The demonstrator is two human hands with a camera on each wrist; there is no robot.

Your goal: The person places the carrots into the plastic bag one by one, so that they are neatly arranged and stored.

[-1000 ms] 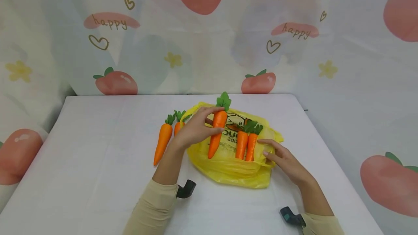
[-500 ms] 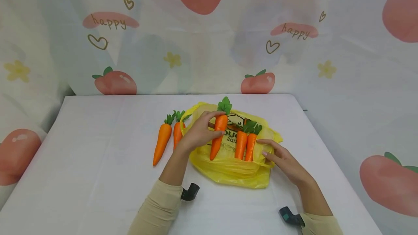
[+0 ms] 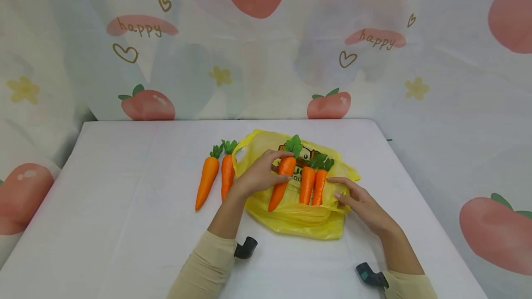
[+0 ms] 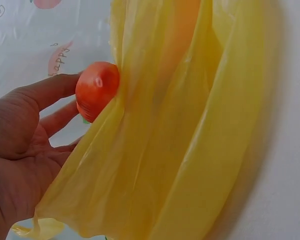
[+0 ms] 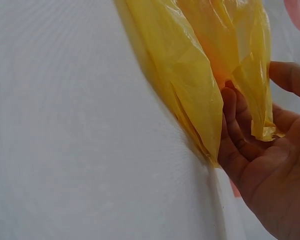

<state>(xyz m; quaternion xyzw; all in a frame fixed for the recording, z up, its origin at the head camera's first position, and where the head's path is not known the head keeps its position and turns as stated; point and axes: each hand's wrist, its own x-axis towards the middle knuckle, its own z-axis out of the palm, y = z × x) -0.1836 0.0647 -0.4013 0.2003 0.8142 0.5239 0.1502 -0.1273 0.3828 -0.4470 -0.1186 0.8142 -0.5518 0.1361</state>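
My left hand [image 3: 262, 172] pinches an orange carrot [image 3: 287, 166] with green leaves between thumb and fingers. The carrot slants over the mouth of a yellow plastic bag [image 3: 297, 219], its tip near the front fold. In the left wrist view, the carrot's orange tip [image 4: 97, 91] shows right at the bag's edge. Two more carrots, one [image 3: 307, 183] left of the other [image 3: 319, 187], lie inside with their leaves toward the back. At the bag's right side my right hand [image 3: 367, 206] holds the rim, its fingers [image 5: 231, 112] partly hidden by the yellow plastic.
Left of the bag, two carrots lie on the white table [image 3: 124, 206]: an outer one [image 3: 206, 182] and an inner one [image 3: 227, 174] partly covered by the left forearm. A patterned cloth [image 3: 266, 59] hangs behind the table.
My left hand has moved right and toward me with the carrot, bringing it closer to the two in the bag. My right hand has stayed at the bag's rim.
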